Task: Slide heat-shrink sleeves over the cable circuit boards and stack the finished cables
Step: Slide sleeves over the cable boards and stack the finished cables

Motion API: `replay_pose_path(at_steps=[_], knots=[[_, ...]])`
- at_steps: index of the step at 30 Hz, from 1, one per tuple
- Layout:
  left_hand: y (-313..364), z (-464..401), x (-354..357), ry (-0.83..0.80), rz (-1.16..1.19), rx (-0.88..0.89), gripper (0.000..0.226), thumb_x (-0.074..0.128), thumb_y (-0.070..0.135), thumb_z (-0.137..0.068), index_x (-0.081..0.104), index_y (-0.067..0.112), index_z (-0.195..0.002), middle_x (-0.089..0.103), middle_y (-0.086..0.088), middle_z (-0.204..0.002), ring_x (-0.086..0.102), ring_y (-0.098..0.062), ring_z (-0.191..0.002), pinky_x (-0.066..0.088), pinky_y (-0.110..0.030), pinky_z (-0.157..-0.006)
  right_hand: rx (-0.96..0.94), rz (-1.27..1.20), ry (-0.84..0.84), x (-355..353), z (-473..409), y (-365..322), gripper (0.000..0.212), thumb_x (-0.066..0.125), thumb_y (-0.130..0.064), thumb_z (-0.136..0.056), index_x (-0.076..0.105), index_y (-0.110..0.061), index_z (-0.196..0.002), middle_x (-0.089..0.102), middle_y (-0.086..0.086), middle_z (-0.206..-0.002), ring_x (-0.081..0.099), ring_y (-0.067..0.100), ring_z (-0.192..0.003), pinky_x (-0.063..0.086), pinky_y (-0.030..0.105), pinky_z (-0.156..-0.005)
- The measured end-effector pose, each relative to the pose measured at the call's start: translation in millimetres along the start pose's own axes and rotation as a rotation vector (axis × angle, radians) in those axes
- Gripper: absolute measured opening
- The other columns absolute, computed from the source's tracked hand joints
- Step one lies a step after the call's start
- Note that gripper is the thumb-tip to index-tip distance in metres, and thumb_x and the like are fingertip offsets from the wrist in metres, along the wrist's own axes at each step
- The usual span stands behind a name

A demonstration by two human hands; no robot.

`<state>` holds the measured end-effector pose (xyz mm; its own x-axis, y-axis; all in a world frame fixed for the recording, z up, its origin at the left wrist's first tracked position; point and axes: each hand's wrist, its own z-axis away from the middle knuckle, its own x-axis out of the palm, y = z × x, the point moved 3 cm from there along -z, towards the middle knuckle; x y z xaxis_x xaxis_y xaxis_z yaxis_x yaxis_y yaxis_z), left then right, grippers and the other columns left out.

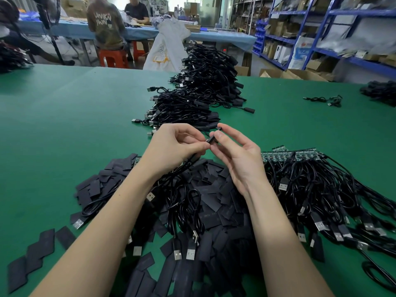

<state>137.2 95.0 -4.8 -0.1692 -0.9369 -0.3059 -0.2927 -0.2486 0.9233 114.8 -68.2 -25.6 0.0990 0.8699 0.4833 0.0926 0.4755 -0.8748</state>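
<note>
sleeve going onto a cable end, held up over the loose sleeve pile

both hands meet just above the pile of flat black sleeves [205,202], which serves as the landmark here. the left hand [171,146] pinches the end of a cable [184,166] between thumb and fingertips; the cord hangs from it down into the pile. the right hand [237,155] pinches a small black sleeve [212,139] between thumb and forefinger, its other fingers relaxed and spread. sleeve and cable end touch or nearly touch; whether the board is already inside cannot be told.

the sleeve looks very light, thin and soft, likely to flatten shut if squeezed on its faces, so it is best pinched by its edges to keep the mouth open. the board end is probably stiff but small and fragile at the solder points; hold it just behind the board, on the cord, not on the parts. the cord itself is limp and will drag.

beyond the pile lies the stack of finished cables [199,91]; to the right of the pile wait cables with bare green boards [289,156], all on the green table [64,116].
</note>
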Motion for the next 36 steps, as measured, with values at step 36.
replay_pose_path(at_steps=[36], knots=[[-48.4,-136.5,8.2,-0.103,-1.073,0.207,0.013,0.068,0.030,-0.093,0.072,0.031,-0.105,0.069,0.010,-0.097,0.058,-0.020,-0.106,0.046,-0.033,-0.073,0.066,0.051,0.058,-16.4,-3.9,-2.0,0.026,0.064,-0.035,-0.098,0.068,-0.021,-0.120,0.079,0.002,-0.102,0.077,0.020,-0.086,0.059,0.025,-0.068]])
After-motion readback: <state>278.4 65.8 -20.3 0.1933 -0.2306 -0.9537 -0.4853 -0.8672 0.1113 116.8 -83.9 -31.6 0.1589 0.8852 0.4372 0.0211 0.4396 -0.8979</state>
